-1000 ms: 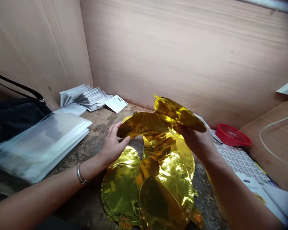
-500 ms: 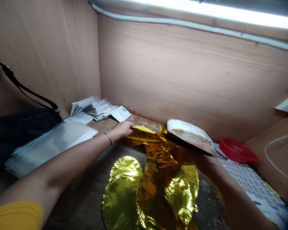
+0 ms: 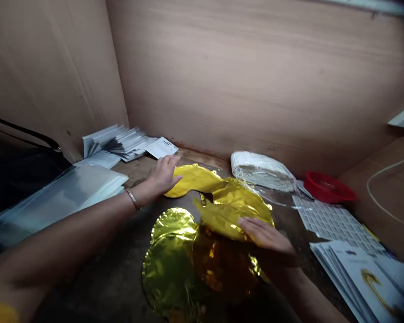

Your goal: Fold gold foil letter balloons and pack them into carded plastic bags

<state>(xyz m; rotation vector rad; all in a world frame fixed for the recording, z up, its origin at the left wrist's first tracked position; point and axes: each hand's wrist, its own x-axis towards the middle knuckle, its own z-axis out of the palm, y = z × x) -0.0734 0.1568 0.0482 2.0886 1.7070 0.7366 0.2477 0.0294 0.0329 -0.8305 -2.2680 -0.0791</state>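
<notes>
A deflated gold foil balloon (image 3: 171, 273) lies on the dark tabletop, with rounded lobes toward me. Its far part (image 3: 197, 177) is a curved, flatter yellow band. My left hand (image 3: 162, 175) is at the left end of that band, fingers stretched and spread, thumb at its edge. My right hand (image 3: 265, 235) rests on a folded-over piece of the foil, fingers stretched out flat; its thumb is hidden and the hand is slightly blurred. Shadow darkens the foil below the right hand.
Clear plastic sleeves (image 3: 63, 197) and white cards (image 3: 128, 141) lie at left beside a black bag (image 3: 23, 175). At right are a wrapped white stack (image 3: 262, 170), a red basket (image 3: 330, 187), printed sheets (image 3: 336, 222) and leaflets (image 3: 363, 278). Wooden walls (image 3: 239, 80) enclose the back.
My left hand has loosened from the balloon's far edge and spread its fingers. The right hand has come nearer me, onto the foil, and the far band now lies flatter. The view tilted down.
</notes>
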